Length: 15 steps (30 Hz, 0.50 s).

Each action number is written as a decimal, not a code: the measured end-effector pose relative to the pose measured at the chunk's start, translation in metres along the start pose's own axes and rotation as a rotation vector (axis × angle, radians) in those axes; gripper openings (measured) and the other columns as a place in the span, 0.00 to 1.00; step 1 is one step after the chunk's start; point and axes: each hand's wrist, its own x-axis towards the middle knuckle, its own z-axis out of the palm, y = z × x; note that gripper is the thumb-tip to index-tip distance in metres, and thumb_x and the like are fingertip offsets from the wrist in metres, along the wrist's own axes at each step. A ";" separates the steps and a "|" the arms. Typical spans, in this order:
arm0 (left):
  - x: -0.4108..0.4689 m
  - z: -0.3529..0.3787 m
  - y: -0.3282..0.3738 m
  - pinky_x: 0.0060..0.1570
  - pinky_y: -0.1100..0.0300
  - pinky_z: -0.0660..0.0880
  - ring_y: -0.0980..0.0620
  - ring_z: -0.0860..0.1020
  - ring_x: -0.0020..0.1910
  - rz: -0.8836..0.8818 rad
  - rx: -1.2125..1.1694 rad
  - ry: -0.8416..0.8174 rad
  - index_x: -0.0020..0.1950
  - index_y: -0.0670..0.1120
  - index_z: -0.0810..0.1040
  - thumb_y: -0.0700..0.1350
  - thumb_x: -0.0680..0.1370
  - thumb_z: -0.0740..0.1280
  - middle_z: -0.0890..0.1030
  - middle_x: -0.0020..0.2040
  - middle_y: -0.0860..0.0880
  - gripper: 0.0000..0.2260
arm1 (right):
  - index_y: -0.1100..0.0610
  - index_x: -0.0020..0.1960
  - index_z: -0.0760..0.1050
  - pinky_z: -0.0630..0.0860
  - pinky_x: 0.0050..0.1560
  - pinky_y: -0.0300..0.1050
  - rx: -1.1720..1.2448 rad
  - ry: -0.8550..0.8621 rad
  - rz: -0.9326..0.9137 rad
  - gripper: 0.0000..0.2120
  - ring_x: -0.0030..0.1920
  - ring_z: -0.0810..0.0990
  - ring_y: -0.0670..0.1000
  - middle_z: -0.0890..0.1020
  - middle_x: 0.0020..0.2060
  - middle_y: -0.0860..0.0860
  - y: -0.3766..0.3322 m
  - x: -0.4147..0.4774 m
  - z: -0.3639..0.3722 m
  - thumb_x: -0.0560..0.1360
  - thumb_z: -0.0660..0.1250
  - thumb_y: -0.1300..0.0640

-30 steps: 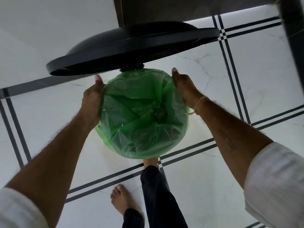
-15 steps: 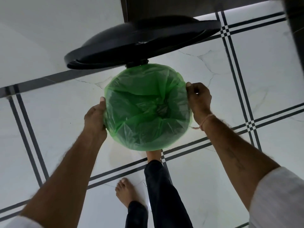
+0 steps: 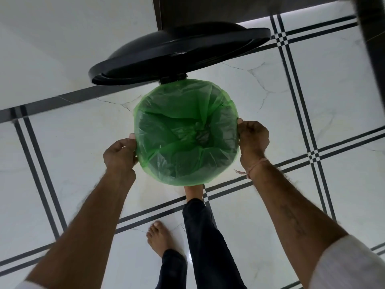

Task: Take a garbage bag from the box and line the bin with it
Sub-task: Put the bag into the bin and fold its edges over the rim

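Observation:
A translucent green garbage bag point(image 3: 185, 132) is spread over the mouth of a round bin and folded down over its rim; the bin's body is hidden under it. The bin's black lid point(image 3: 179, 53) stands raised behind it. My left hand point(image 3: 120, 153) pinches the bag's edge at the left side of the rim. My right hand point(image 3: 252, 138) grips the bag's edge at the right side. My right foot point(image 3: 193, 191) is pressed against the bin's front base. No box of bags is in view.
The floor is white marble tile point(image 3: 312, 113) with dark stripe lines. My bare left foot point(image 3: 160, 238) stands on it below the bin. A white wall point(image 3: 62, 38) and a dark vertical frame point(image 3: 158, 11) are behind the lid.
Both hands have slid from the far part of the rim down toward me along its sides, pulling the bag's edge lower. The lid stays raised.

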 end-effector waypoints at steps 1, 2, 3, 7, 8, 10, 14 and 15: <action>-0.006 0.002 -0.001 0.38 0.61 0.81 0.53 0.79 0.35 0.010 -0.028 0.016 0.40 0.46 0.81 0.46 0.81 0.70 0.83 0.39 0.49 0.10 | 0.51 0.35 0.79 0.85 0.49 0.54 0.017 -0.001 0.038 0.12 0.39 0.82 0.53 0.86 0.36 0.50 0.001 0.000 0.000 0.74 0.75 0.47; -0.014 0.002 -0.003 0.40 0.60 0.83 0.52 0.80 0.36 0.038 -0.036 0.032 0.42 0.45 0.83 0.45 0.82 0.69 0.84 0.40 0.48 0.10 | 0.52 0.35 0.79 0.84 0.46 0.51 0.031 -0.006 0.075 0.13 0.37 0.81 0.52 0.84 0.36 0.51 0.001 -0.001 0.000 0.75 0.75 0.48; -0.019 0.002 -0.007 0.42 0.60 0.83 0.50 0.81 0.38 0.069 -0.029 0.047 0.45 0.43 0.83 0.42 0.83 0.67 0.84 0.42 0.46 0.08 | 0.53 0.34 0.79 0.82 0.43 0.48 0.052 -0.023 0.105 0.14 0.35 0.79 0.51 0.83 0.34 0.51 0.002 -0.002 -0.001 0.76 0.74 0.50; -0.029 -0.005 -0.022 0.42 0.59 0.82 0.47 0.82 0.43 -0.045 -0.108 0.067 0.61 0.37 0.79 0.34 0.80 0.68 0.83 0.46 0.43 0.10 | 0.64 0.46 0.81 0.81 0.36 0.42 0.286 -0.217 0.240 0.08 0.36 0.80 0.51 0.83 0.39 0.56 0.003 -0.003 -0.011 0.81 0.70 0.59; -0.030 -0.006 -0.023 0.42 0.59 0.82 0.50 0.82 0.40 -0.119 -0.148 0.076 0.62 0.36 0.79 0.34 0.80 0.69 0.82 0.45 0.44 0.11 | 0.66 0.53 0.81 0.82 0.37 0.42 0.316 -0.284 0.287 0.09 0.40 0.82 0.52 0.84 0.44 0.57 0.001 -0.003 -0.015 0.81 0.69 0.59; -0.031 -0.003 -0.021 0.41 0.59 0.80 0.53 0.81 0.36 -0.268 -0.190 0.076 0.60 0.39 0.81 0.37 0.78 0.72 0.83 0.45 0.45 0.11 | 0.62 0.63 0.80 0.82 0.43 0.44 0.327 -0.401 0.379 0.13 0.46 0.83 0.52 0.85 0.50 0.55 -0.002 -0.001 -0.021 0.81 0.69 0.57; -0.033 0.002 -0.014 0.46 0.54 0.82 0.51 0.82 0.44 -0.408 -0.327 -0.025 0.57 0.44 0.83 0.41 0.79 0.73 0.85 0.46 0.48 0.08 | 0.65 0.62 0.79 0.84 0.42 0.46 0.397 -0.466 0.381 0.12 0.46 0.84 0.53 0.84 0.48 0.56 -0.003 0.005 -0.022 0.82 0.67 0.60; -0.032 0.002 -0.013 0.48 0.54 0.83 0.50 0.83 0.45 -0.386 -0.366 -0.032 0.60 0.43 0.82 0.44 0.80 0.72 0.85 0.47 0.48 0.10 | 0.66 0.59 0.79 0.85 0.42 0.46 0.421 -0.460 0.370 0.10 0.46 0.84 0.54 0.84 0.48 0.58 0.000 0.006 -0.022 0.82 0.66 0.61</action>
